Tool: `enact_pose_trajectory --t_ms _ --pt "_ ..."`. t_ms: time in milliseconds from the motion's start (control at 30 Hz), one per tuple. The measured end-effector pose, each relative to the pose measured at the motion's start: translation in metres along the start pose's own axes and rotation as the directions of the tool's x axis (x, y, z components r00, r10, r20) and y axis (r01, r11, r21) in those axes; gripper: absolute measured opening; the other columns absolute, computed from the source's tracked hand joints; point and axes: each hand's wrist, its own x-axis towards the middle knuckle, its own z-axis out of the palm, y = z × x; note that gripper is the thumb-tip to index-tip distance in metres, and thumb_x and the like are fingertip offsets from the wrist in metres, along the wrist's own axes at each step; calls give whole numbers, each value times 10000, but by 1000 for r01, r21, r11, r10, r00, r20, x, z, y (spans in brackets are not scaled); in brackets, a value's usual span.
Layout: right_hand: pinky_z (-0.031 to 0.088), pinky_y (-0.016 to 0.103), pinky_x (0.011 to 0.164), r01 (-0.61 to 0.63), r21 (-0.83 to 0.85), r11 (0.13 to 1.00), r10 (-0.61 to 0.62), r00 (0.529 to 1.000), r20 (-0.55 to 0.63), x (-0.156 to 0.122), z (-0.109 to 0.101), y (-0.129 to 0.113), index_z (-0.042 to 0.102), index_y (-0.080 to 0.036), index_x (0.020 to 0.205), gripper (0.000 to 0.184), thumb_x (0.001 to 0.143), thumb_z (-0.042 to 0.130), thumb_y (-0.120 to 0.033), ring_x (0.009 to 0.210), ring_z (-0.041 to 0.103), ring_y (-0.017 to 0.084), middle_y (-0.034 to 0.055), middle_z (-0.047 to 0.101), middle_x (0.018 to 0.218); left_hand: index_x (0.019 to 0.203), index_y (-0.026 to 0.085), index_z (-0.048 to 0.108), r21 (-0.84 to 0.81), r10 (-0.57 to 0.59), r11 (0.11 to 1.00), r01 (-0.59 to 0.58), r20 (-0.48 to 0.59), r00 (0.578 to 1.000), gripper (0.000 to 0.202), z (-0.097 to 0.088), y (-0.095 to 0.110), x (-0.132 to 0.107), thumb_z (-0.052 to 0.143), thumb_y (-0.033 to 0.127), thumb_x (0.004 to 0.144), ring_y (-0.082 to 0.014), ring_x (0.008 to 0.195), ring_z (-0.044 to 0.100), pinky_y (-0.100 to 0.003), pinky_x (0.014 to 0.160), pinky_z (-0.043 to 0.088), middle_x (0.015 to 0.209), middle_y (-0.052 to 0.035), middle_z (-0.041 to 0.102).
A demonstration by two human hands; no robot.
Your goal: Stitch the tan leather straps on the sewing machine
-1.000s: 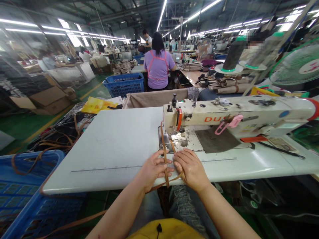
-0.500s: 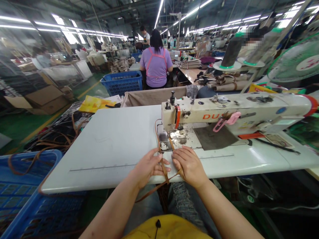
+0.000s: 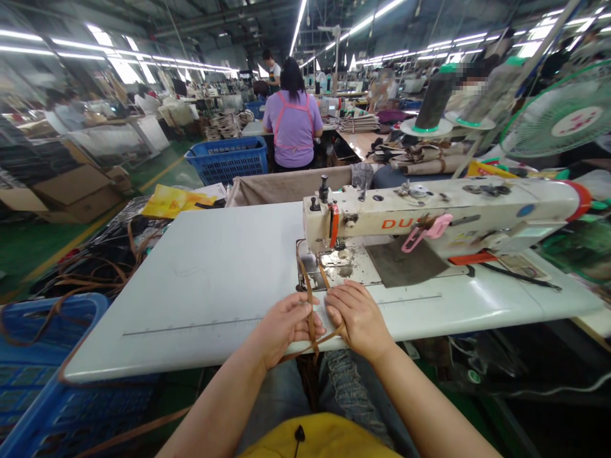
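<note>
A narrow tan leather strap runs from the needle plate of a white industrial sewing machine down between my hands and over the front edge of the white sewing table. My left hand grips the strap from the left with its fingers curled. My right hand sits on the tabletop just to the right, its fingertips against the strap and a lower length of strap passing beneath it. The strap's end below the table is hidden.
A blue plastic crate with more leather straps stands at lower left. A co-worker in a purple top and pink apron sits ahead beyond a cloth bin. A thread cone and a green-and-white fan stand at right.
The whole scene has drifted slightly left and the view has tilted a little. Both hands stay on the strap, which now hangs more steeply between them.
</note>
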Motion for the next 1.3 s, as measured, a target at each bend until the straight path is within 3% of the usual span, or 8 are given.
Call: enact_pose_trajectory --t_ms 67,167,333,767,1033,1100,1200,1300 --pt "497 487 1114 7 -2 1000 -7 1000 -5 0 1 0 742 -189 1075 235 1067 515 -247 1052 703 238 89 792 1097 991 132 717 29 -7 1000 4 105 994 336 0 -1 -1 877 287 739 -234 940 773 -378 927 591 968 -100 790" --pt "495 484 1114 7 2 1000 -7 1000 8 0 1 1 736 -182 1069 232 1068 513 -247 1054 700 241 85 792 1083 1163 133 715 -12 14 1000 -12 133 991 484 2 0 -1 899 284 741 -258 1086 754 -404 1032 550 1172 -153 786" --pt "483 485 1128 -5 8 1000 5 1000 24 -1 1 1 728 -188 1092 226 1073 511 -251 1058 699 235 82 789 1107 1287 124 626 -2 65 998 -65 -48 997 713 2 -3 7 950 364 699 -251 909 774 -426 906 595 1064 -152 790" --pt "463 487 1141 2 30 1000 -3 999 33 -3 3 4 720 -178 1117 232 1075 504 -251 1085 692 236 92 782 1138 1452 189 561 50 61 997 -59 -45 997 874 2 -4 5 942 349 682 -281 933 774 -481 916 603 1007 -94 770" --pt "457 398 1118 4 -57 998 -1 999 51 -6 3 -2 695 -199 973 289 1090 483 -356 1007 663 196 59 761 969 1214 199 762 474 -112 878 -64 333 936 443 -13 -3 -14 812 486 879 -281 1150 702 -382 1048 527 1136 -87 793" --pt "450 384 1118 17 -99 995 -9 997 79 -7 5 2 684 -202 949 334 1095 477 -419 995 655 192 53 749 935 1218 210 737 443 -122 897 9 229 966 515 -19 -6 -10 826 555 846 -289 1167 715 -377 1063 543 1196 -87 796" --pt "447 372 1103 20 -143 990 -7 996 91 -9 6 6 674 -205 918 386 1095 478 -486 992 651 190 42 732 897 1519 261 450 311 -218 927 208 -2 976 999 -22 -16 -4 835 731 726 -321 1079 779 -397 925 636 1180 -103 818" --pt "445 354 1093 27 -157 987 -14 996 83 -10 8 6 668 -205 884 398 1088 499 -502 968 652 184 25 720 864 1567 258 402 437 -296 858 271 -10 955 1062 -26 -28 -2 772 798 731 -348 980 807 -376 712 668 1076 -117 843"
